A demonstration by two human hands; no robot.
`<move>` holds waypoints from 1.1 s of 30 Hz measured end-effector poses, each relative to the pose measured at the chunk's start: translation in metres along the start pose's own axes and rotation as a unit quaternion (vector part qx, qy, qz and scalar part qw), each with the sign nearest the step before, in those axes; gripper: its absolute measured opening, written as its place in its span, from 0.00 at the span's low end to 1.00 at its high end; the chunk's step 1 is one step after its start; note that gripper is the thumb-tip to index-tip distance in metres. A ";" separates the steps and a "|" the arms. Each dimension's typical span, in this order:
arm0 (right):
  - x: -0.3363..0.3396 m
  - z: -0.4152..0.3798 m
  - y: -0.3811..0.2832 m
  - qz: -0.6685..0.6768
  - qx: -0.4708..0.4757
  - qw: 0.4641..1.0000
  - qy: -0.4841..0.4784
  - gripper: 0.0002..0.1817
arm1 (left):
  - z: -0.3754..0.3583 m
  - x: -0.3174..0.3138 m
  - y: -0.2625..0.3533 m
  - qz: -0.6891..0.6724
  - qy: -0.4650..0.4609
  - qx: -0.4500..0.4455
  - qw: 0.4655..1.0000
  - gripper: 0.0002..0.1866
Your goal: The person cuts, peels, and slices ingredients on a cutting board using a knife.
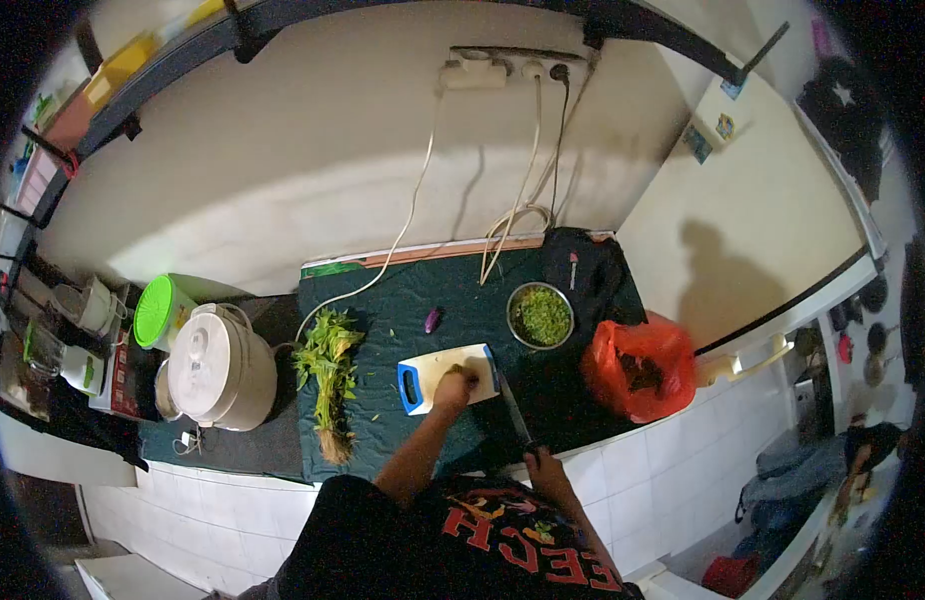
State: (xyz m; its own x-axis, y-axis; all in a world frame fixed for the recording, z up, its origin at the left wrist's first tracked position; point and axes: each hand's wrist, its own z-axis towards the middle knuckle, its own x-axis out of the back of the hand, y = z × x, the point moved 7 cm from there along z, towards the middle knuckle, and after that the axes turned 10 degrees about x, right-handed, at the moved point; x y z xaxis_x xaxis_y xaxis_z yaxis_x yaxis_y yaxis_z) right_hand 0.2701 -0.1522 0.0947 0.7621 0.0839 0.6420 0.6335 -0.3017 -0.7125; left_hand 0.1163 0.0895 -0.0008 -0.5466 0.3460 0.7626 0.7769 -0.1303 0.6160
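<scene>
My left hand (451,390) is closed over the white cutting board (438,366) with blue ends. Its fingers press on a small dark thing at the board's right half, too blurred to name. In my right hand (550,470) is the handle of a knife (517,413). The blade points away from me, just off the board's right edge. Beyond the board lies a small purple vegetable (433,320). A metal bowl (513,333) of chopped greens (541,314) stands behind it to the right. Left of the board rests a bunch of leafy greens (328,375), roots toward me.
A red plastic bag (673,360) stands open at the counter's right end, dark scraps inside. To the left are a white rice cooker (238,370) and a green-lidded tub (158,310). A white cable (413,215) runs from the wall sockets (476,72) over the dark green cloth (383,290).
</scene>
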 end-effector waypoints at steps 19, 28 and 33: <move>0.039 -0.015 -0.009 -0.033 0.010 0.999 0.041 0.22 | 0.069 0.096 -0.027 -0.670 -0.020 0.116 0.733 0.16; 0.080 0.031 -0.118 -0.025 0.223 0.964 0.145 0.13 | -0.032 0.114 0.028 -0.512 0.027 0.011 0.859 0.12; 0.083 0.041 -0.142 0.059 0.152 0.986 0.032 0.16 | -0.029 0.048 -0.015 -0.423 0.082 0.024 0.902 0.12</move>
State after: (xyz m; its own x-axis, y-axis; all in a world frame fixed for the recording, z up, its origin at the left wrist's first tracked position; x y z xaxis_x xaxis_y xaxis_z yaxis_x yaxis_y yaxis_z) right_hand 0.2488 -0.0639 0.2374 0.8293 0.0014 0.5588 0.5588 -0.0067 -0.8293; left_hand 0.0690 0.0808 0.0322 -0.9860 0.1609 0.0444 0.0701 0.1579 0.9850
